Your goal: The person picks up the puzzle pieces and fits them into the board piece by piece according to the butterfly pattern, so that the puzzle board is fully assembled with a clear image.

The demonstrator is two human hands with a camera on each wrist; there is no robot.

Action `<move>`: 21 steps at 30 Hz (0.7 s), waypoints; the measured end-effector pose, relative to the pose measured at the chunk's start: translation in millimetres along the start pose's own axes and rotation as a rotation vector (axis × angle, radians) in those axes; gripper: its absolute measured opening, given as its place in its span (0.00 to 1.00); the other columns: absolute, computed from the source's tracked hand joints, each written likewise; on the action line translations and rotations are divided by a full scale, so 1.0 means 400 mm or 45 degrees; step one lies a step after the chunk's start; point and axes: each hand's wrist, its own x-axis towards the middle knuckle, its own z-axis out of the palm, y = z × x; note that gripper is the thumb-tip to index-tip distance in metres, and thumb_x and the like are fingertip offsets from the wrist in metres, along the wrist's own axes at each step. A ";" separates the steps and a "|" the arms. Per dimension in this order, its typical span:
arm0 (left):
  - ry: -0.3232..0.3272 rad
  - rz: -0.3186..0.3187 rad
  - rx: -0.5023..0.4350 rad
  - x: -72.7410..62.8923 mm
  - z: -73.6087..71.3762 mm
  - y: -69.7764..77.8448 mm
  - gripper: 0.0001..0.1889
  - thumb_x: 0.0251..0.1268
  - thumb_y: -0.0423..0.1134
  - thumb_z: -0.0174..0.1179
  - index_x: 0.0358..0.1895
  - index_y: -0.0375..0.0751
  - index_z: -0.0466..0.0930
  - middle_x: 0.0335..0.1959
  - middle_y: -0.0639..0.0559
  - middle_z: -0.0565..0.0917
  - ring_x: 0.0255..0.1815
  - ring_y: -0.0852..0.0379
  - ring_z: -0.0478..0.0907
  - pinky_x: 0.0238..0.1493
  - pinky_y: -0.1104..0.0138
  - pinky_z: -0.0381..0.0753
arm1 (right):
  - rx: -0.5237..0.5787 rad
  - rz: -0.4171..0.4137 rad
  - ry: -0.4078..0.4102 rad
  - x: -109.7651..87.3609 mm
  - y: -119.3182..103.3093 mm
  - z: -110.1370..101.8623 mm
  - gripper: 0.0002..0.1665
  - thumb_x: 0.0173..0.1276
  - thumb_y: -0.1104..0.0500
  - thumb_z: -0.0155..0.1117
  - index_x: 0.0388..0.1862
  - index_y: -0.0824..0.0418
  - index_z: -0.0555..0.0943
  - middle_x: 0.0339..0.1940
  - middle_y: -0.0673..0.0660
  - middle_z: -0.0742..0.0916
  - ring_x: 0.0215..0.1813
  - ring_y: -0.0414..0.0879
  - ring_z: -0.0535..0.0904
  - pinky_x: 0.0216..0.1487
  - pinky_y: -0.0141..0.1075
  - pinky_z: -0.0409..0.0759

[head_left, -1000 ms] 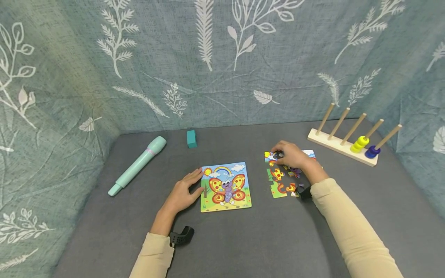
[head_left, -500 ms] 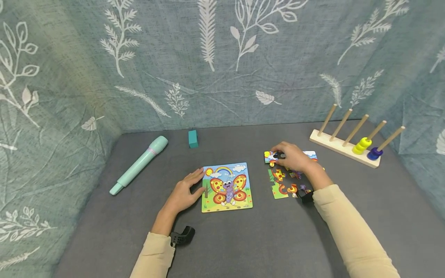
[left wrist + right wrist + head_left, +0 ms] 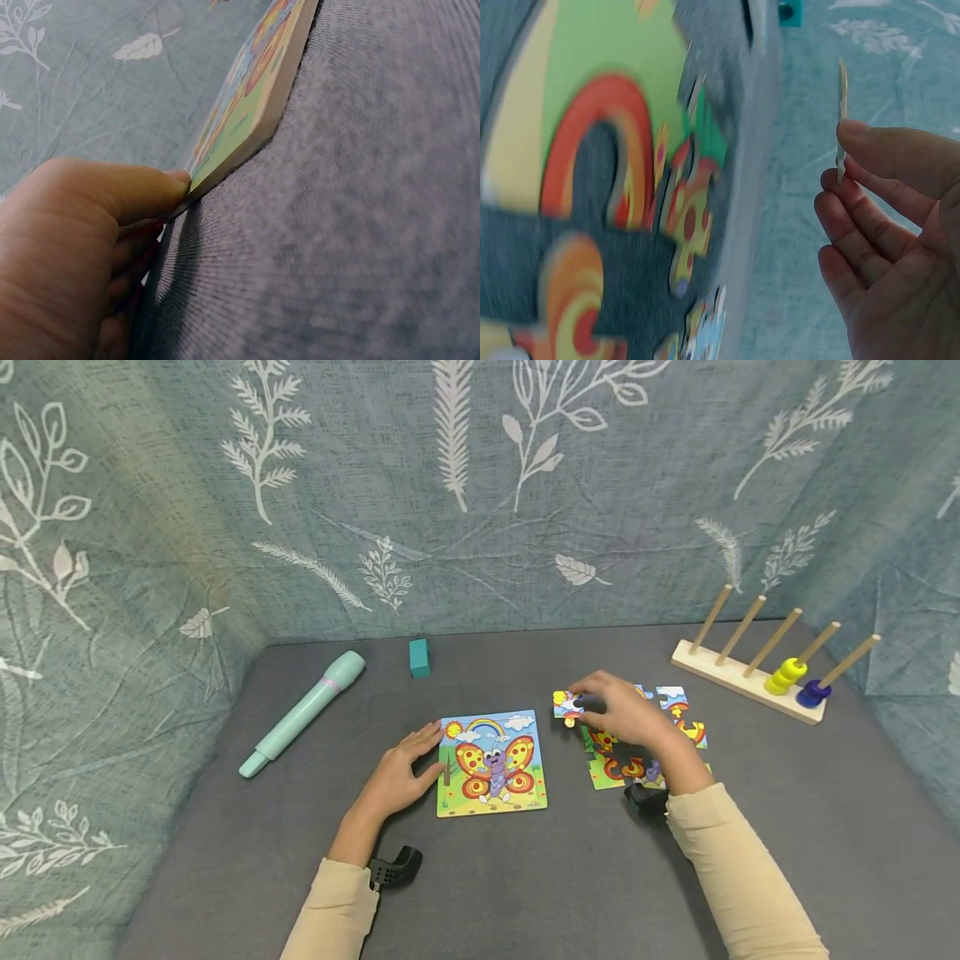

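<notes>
A square butterfly picture board (image 3: 492,768) lies flat on the table. My left hand (image 3: 397,779) rests at its left side, fingers stretched toward the upper corner and thumb at the edge. In the left wrist view, the thumb tip touches the edge of the board (image 3: 247,135). My right hand (image 3: 626,714) pinches a jigsaw piece (image 3: 566,705) with a sun on it. From the right wrist, that piece (image 3: 843,90) appears edge-on between thumb and fingers, raised off the table. Under and beside this hand lie several loose jigsaw pieces (image 3: 604,772), partly hidden by it.
A wooden peg stand (image 3: 738,679) with yellow and blue beads stands at the back right. A teal block (image 3: 419,658) sits behind the board. To the left lies a mint-green toy microphone (image 3: 303,714). A patterned cloth (image 3: 480,560) hangs behind the table.
My right hand has lifted the sun piece from the loose pieces and moved it left, toward the board. The left hand stays at the board's edge. The head view has shifted slightly.
</notes>
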 end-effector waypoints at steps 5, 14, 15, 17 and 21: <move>-0.001 -0.012 0.004 0.002 0.001 -0.002 0.30 0.62 0.40 0.62 0.67 0.37 0.68 0.69 0.41 0.67 0.70 0.42 0.63 0.73 0.49 0.61 | 0.037 -0.016 0.025 -0.002 -0.018 0.017 0.25 0.64 0.62 0.64 0.60 0.65 0.76 0.57 0.65 0.78 0.61 0.61 0.73 0.59 0.56 0.75; -0.025 -0.032 -0.011 0.002 -0.007 0.001 0.29 0.63 0.41 0.61 0.67 0.38 0.68 0.70 0.42 0.67 0.71 0.42 0.62 0.74 0.50 0.60 | 0.072 -0.046 0.040 0.009 -0.054 0.053 0.25 0.64 0.61 0.65 0.60 0.63 0.76 0.58 0.63 0.78 0.62 0.59 0.73 0.60 0.54 0.75; -0.027 -0.032 -0.013 0.002 -0.007 0.002 0.29 0.63 0.41 0.61 0.67 0.37 0.68 0.70 0.42 0.67 0.71 0.42 0.62 0.74 0.50 0.60 | 0.076 -0.050 0.040 0.011 -0.058 0.058 0.25 0.64 0.61 0.65 0.60 0.64 0.76 0.58 0.63 0.78 0.62 0.59 0.73 0.61 0.54 0.75; -0.029 -0.034 -0.014 0.003 -0.007 0.002 0.29 0.63 0.41 0.61 0.67 0.38 0.68 0.70 0.42 0.67 0.71 0.43 0.62 0.74 0.50 0.60 | 0.075 -0.060 0.039 0.015 -0.066 0.067 0.25 0.64 0.61 0.65 0.60 0.63 0.76 0.57 0.62 0.78 0.62 0.59 0.73 0.61 0.54 0.75; -0.028 -0.033 -0.004 0.003 -0.003 -0.001 0.29 0.63 0.41 0.61 0.67 0.38 0.68 0.70 0.42 0.67 0.71 0.42 0.62 0.73 0.49 0.60 | 0.069 -0.080 0.033 0.023 -0.082 0.081 0.25 0.64 0.61 0.65 0.61 0.63 0.76 0.57 0.62 0.78 0.62 0.59 0.73 0.62 0.54 0.74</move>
